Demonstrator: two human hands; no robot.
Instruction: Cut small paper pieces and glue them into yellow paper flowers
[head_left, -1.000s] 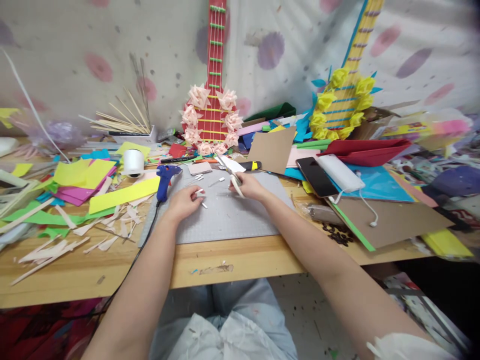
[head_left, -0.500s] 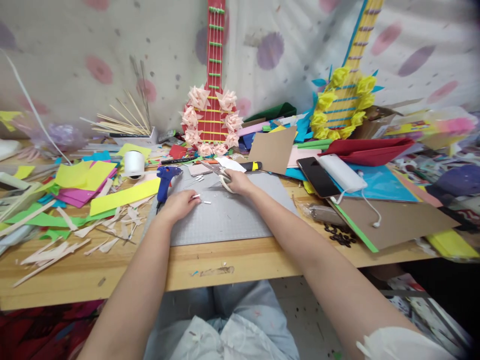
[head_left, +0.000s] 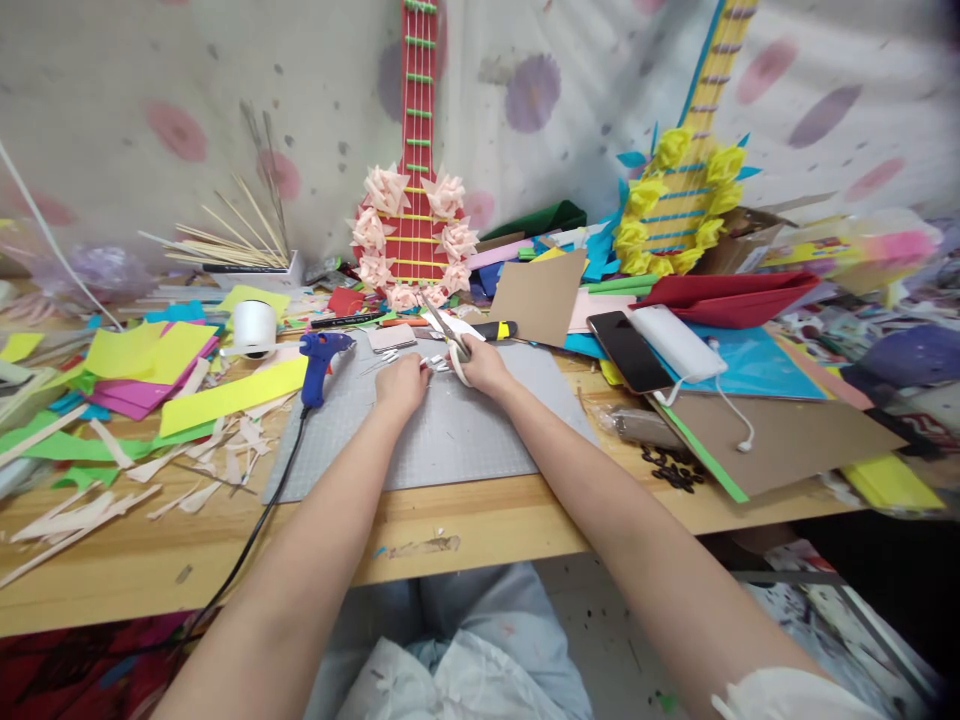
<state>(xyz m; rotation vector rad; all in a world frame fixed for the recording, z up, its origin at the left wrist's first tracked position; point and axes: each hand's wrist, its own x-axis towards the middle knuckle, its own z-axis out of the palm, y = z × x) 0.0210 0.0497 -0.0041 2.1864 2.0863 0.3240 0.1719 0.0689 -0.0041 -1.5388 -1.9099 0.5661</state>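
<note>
Right now my two hands sit close together near the far edge of the grey cutting mat [head_left: 450,440], roughly at its middle. My right hand [head_left: 484,365] is closed on the white handles of the scissors [head_left: 448,340], whose blades run away from me and a little to the left, tips pointing toward the red paper guitar [head_left: 411,200] propped against the backdrop. My left hand [head_left: 403,383] is curled just left of the blades, its fingertips pinched together at a small white scrap [head_left: 429,366]; the scrap is too small for me to say how firmly it is held, or which way its long side runs. So the piece lies between the two hands, just short of the blades, and the left hand is the nearer one to it. More white scraps lie loose on the mat by the left fingers.

Against the picture half a second ago, the left hand has travelled up and to the right, from the mat's left part near the blue glue gun [head_left: 319,355] to a spot beside the scissors. The right hand has scarcely shifted, though the blades now stand steeper. The glue gun lies at the mat's far left corner, well apart from both hands.
</note>
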